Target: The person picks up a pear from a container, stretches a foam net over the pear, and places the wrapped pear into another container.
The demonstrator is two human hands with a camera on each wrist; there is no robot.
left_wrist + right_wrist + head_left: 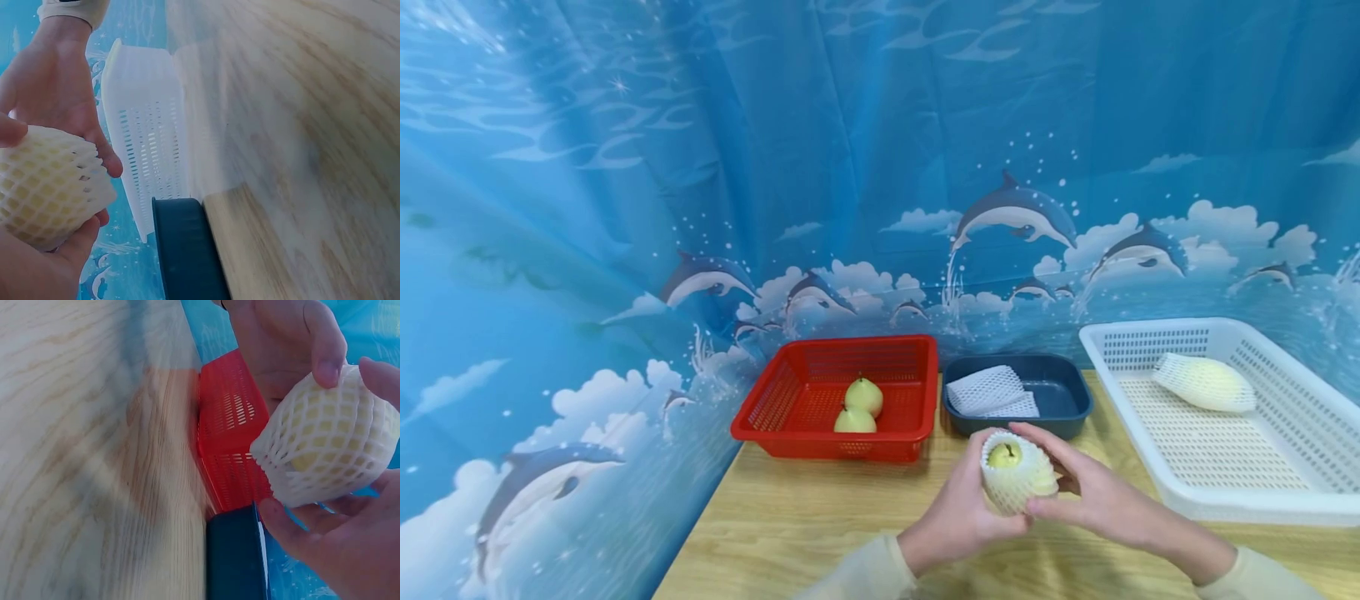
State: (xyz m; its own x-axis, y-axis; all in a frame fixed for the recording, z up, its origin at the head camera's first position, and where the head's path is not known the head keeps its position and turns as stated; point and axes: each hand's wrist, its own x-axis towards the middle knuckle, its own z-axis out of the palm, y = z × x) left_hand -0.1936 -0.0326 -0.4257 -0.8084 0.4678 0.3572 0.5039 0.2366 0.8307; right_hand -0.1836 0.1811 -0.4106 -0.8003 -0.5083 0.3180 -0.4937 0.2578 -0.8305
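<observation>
Held pear (1017, 471), one, in foam net, stem showing; left hand (958, 508) and right hand (1090, 492) clamp opposite sides, likely to steady net and fruit together. From it: ten o'clock, red basket (808, 446), two bare pears (863, 398); twelve, blue tray (1063, 396), loose nets (988, 392), presumably for easy reach; between two and three, white basket (1247, 504), one netted pear (1213, 385), apparently kept separate.

The left hand (951, 512) and right hand (1108, 497) faced each other, fingers curved inward in a shared grip. The left thumb (1011, 526) lay near the right thumb (1052, 507). Behind each hand, the wrist led back into a sleeved forearm, more skin showing behind the right hand.
</observation>
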